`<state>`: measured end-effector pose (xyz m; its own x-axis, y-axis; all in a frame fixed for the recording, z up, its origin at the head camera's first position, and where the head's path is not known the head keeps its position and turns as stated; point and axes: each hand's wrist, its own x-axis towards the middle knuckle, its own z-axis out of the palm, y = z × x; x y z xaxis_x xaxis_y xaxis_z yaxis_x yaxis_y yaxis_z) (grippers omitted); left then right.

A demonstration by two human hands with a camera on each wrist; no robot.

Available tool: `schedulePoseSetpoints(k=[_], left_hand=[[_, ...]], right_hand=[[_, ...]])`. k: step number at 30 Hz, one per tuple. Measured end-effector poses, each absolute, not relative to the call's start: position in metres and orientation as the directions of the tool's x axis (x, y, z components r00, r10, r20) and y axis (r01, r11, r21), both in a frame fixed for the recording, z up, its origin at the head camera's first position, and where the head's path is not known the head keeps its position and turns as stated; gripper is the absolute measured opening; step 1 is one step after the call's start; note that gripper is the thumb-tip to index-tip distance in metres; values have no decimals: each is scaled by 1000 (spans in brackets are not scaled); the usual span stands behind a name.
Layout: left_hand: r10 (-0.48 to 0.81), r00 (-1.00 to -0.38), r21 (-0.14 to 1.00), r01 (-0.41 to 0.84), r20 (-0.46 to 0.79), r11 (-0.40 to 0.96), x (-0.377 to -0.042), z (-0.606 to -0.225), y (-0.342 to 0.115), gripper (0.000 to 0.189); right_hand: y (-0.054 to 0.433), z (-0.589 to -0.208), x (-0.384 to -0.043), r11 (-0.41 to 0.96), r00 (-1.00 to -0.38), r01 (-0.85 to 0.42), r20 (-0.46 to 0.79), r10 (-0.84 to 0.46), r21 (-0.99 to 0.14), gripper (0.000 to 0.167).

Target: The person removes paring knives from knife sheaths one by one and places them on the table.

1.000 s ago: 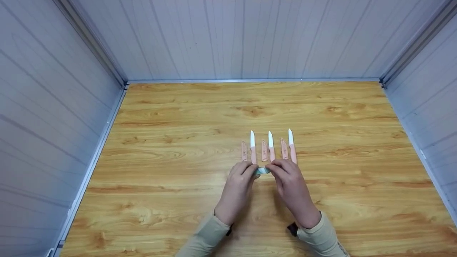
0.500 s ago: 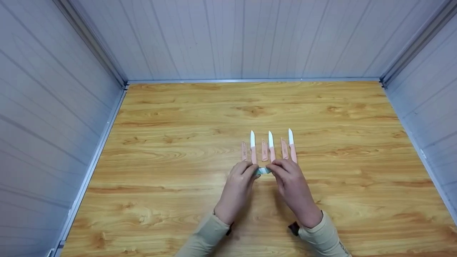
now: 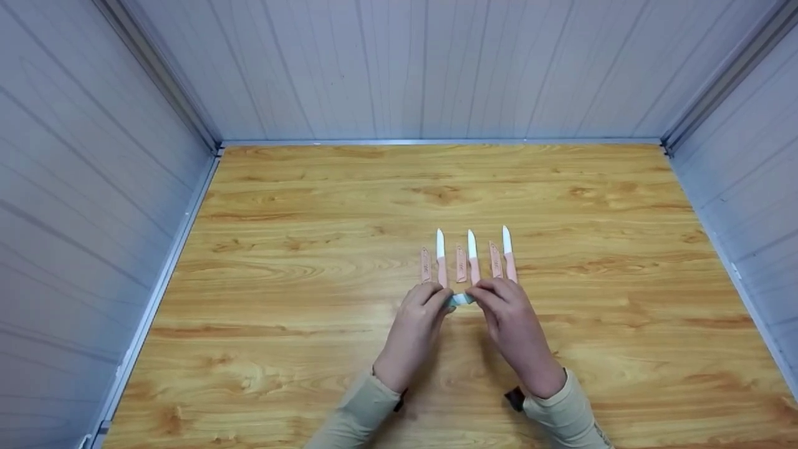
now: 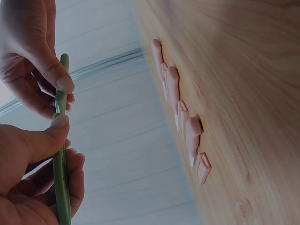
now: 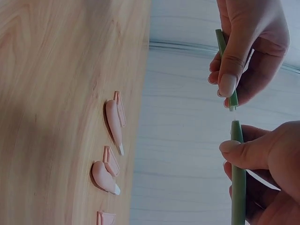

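In the head view my left hand point(image 3: 413, 321) and right hand point(image 3: 511, 327) meet over the table, fingertips a short gap apart. The left hand pinches a slim green knife sheath point(image 4: 59, 176) between thumb and fingers. My right hand grips the green handle point(image 5: 238, 192) of a small knife, thumb along its side. A sliver of pale blade point(image 5: 235, 115) shows between handle and sheath mouth in the right wrist view. Knife and sheath lie in one line, held above the tabletop; the rest of the blade is hidden.
Beyond the hands, three pink-handled knives with white blades, such as the middle knife point(image 3: 472, 252), lie on the wooden table point(image 3: 299, 349). A pink sheath point(image 3: 426, 265) lies left of each. Pale panel walls point(image 3: 399, 68) enclose the back and sides.
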<state>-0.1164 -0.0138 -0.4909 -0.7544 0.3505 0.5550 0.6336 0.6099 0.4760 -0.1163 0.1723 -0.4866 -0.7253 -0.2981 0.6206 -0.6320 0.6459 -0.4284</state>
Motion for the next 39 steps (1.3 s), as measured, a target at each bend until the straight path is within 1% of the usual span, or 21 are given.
schedulePoseSetpoints(k=[5, 9, 16, 18, 25, 28, 34, 39], left_hand=[[353, -756, 484, 635, 551, 602, -116, -490, -14, 17], [354, -756, 479, 633, 551, 608, -116, -490, -14, 17], [338, -760, 476, 623, 554, 620, -116, -490, -13, 16], [340, -761, 481, 625, 553, 615, -116, -490, -14, 16], [343, -759, 485, 629, 553, 608, -116, -490, -13, 17], [341, -755, 480, 631, 560, 609, -116, -490, -13, 17], [352, -746, 478, 644, 565, 597, -116, -490, -14, 18], [346, -745, 475, 643, 570, 601, -117, -490, -12, 18]], right_hand=[[173, -488, -118, 639, -712, -648, 629, -313, -415, 22], [173, -488, -118, 640, -713, -647, 627, -314, -414, 22], [171, -487, -114, 644, -759, -604, 587, -283, -470, 18], [171, -487, -114, 646, -763, -599, 582, -281, -473, 18], [172, -486, -116, 646, -727, -629, 621, -293, -432, 22], [172, -486, -115, 648, -726, -628, 624, -289, -431, 22], [173, -487, -114, 647, -743, -613, 609, -277, -453, 20], [174, -487, -115, 649, -733, -621, 618, -285, -438, 19]])
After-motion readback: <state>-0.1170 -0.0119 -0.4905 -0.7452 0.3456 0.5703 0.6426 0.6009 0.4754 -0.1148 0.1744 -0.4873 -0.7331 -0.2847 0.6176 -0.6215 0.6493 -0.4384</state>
